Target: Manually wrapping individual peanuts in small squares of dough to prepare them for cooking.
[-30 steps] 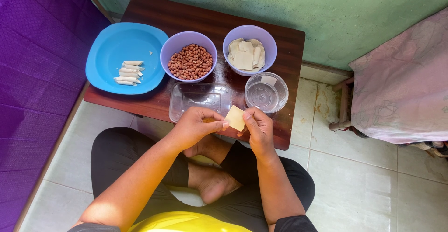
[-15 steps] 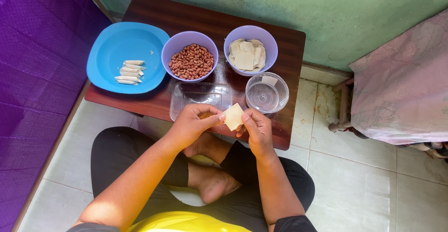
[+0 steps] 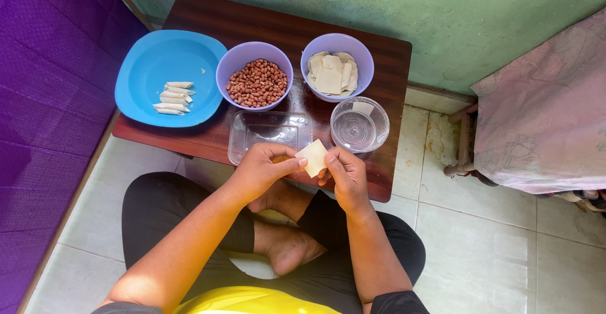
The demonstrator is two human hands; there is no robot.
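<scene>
My left hand [image 3: 262, 172] and my right hand [image 3: 346, 176] together pinch a small pale square dough wrapper [image 3: 313, 157] over the near edge of a low dark wooden table [image 3: 385, 52]. Just beyond the wrapper lies a clear rectangular plastic tray [image 3: 270, 132]. A clear round bowl of water [image 3: 360, 124] stands to its right. Behind these are a purple bowl of peanuts [image 3: 255, 83] and a purple bowl of square wrappers [image 3: 337, 73]. A blue plate [image 3: 167, 74] at the left holds several rolled wrappers [image 3: 173, 98].
A purple mattress [image 3: 44, 99] runs along the left. A green wall [image 3: 391, 1] rises behind the table. Pink cloth covers a piece of furniture [image 3: 543, 112] at the right. I sit cross-legged on a pale tiled floor [image 3: 492, 251].
The wrapper has tilted and shifted slightly up and left between my fingers. My hands stay over the table's near edge.
</scene>
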